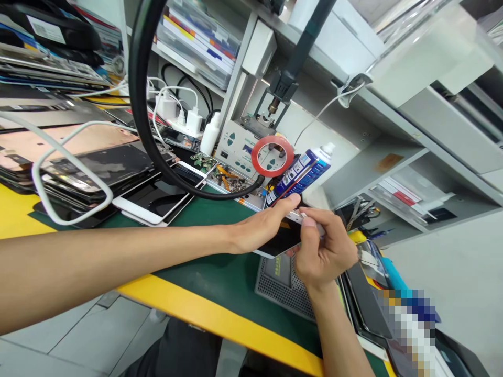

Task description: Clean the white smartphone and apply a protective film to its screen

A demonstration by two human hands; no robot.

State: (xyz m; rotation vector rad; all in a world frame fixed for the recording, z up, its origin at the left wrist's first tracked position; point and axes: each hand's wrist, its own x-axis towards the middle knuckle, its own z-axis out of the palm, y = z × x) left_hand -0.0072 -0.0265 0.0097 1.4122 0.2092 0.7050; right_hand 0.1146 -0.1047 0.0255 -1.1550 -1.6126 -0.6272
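A white-framed smartphone [282,240] with a dark screen is held tilted above the bench, just in front of a blue spray can [301,173]. My left hand [259,228] wraps around its left side, thumb along the top edge. At the upper right end of the phone, my right hand [326,248] grips with thumb and forefinger pinched together. Whether something small sits in that pinch is hidden. Below both hands lies a grey perforated device [273,280] on the green mat [212,267].
A thick black hose [143,104] loops across the front. Stacked phone parts [98,167] and a white cable [37,170] lie at left, with a white-framed phone screen [157,196] nearby. Red tape [272,156] stands at a control box [238,146]. Dark flat panels [367,298] lie right.
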